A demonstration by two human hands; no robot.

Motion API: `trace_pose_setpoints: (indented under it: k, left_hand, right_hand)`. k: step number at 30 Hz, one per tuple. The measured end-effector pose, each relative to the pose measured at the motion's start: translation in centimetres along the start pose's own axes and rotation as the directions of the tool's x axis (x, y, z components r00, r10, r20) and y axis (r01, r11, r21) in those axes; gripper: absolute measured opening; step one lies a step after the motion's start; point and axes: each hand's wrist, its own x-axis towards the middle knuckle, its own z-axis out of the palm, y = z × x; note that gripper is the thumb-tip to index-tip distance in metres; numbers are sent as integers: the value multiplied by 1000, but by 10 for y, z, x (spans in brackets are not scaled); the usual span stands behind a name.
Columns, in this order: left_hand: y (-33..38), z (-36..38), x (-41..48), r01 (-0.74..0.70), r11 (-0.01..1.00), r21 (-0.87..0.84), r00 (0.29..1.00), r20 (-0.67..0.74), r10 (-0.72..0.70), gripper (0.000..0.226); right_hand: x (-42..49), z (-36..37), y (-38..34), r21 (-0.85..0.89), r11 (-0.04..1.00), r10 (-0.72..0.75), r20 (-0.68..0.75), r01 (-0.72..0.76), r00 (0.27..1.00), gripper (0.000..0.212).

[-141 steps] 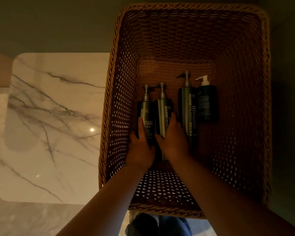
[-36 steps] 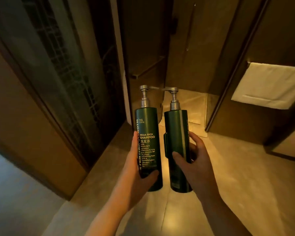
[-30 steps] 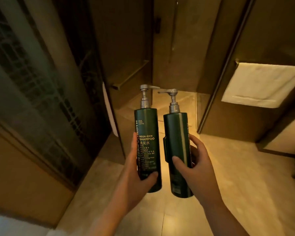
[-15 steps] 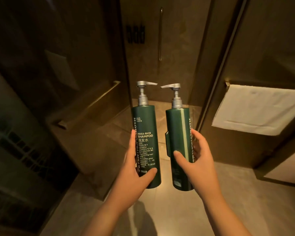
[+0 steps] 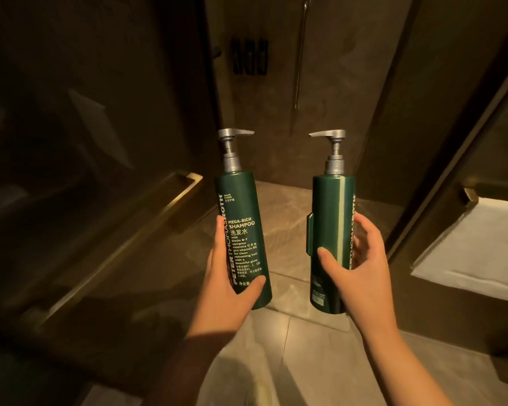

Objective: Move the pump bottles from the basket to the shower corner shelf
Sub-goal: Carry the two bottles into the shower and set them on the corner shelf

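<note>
My left hand (image 5: 226, 288) grips a dark green pump bottle labelled shampoo (image 5: 241, 218), held upright with its silver pump pointing right. My right hand (image 5: 361, 268) grips a second dark green pump bottle (image 5: 332, 230), its back facing me and its pump pointing left. The two bottles are held apart at chest height in front of an open shower doorway. On the far shower wall hangs a dark rack (image 5: 250, 57); I cannot tell what it holds. The basket is out of view.
A glass door with a long brass handle (image 5: 123, 247) stands at the left. A vertical bar (image 5: 299, 51) runs down the far wall. A white towel (image 5: 475, 244) hangs on a rail at the right. Tiled floor (image 5: 276, 361) lies below my arms.
I picked both bottles out of the basket and carried them toward the shower. In the last half second the bottles moved apart and the doorway came closer.
</note>
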Motion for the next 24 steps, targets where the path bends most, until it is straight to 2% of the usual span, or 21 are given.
trace_pose_setpoints:
  k: [7,16,20,24]
  left_hand:
    - [-7,9,157,-77,997,-8,997,6,77,111]
    - [-2,52,318,-162,985,55,986,59,159,108]
    - [-2,83,396,-142,982,123,990,-6,144,108]
    - [9,119,476,-118,988,101,987,-97,127,108]
  right_hand:
    - [132,39,17,-29,999,-31,-56,30,998,73]
    - [292,49,55,4,999,-31,-100,32,994,74]
    - [381,48,78,70,997,-27,-62,32,998,74]
    - [478,43,91,105,993,-54,13,53,998,73]
